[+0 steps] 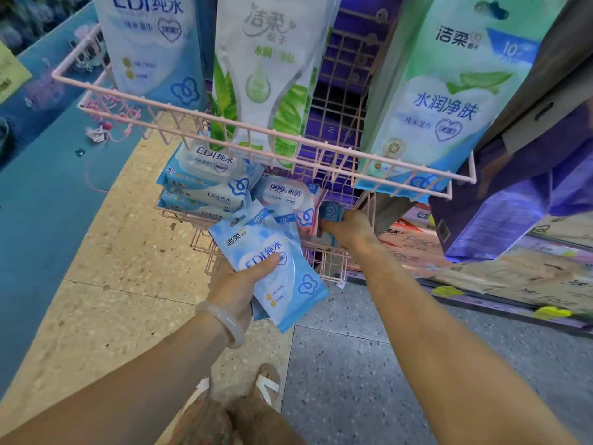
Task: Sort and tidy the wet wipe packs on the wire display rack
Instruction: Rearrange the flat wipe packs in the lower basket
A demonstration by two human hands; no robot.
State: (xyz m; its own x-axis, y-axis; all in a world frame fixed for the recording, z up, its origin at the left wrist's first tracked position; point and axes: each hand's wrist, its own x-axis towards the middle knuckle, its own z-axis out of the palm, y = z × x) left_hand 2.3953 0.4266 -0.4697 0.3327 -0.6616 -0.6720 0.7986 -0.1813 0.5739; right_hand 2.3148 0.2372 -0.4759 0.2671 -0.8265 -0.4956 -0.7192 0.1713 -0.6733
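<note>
Our left hand point(244, 284) grips pale-blue flat wipe packs point(272, 264); right hand point(348, 227) pinches a blue pack point(332, 211) in the pink wire rack point(256, 130); tugging may topple the stacked packs point(205, 187).

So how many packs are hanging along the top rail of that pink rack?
3: a blue pack at the left, a green leaf pack in the middle, an aqua pack at the right. More may hang outside the frame.

Shop aisle floor and shelving

Beige speckled floor tiles point(106, 252) on the left meet grey speckled tiles point(401, 364) on the right; a teal shelf point(38, 194) runs far left, cardboard cartons point(513, 277) far right.
</note>
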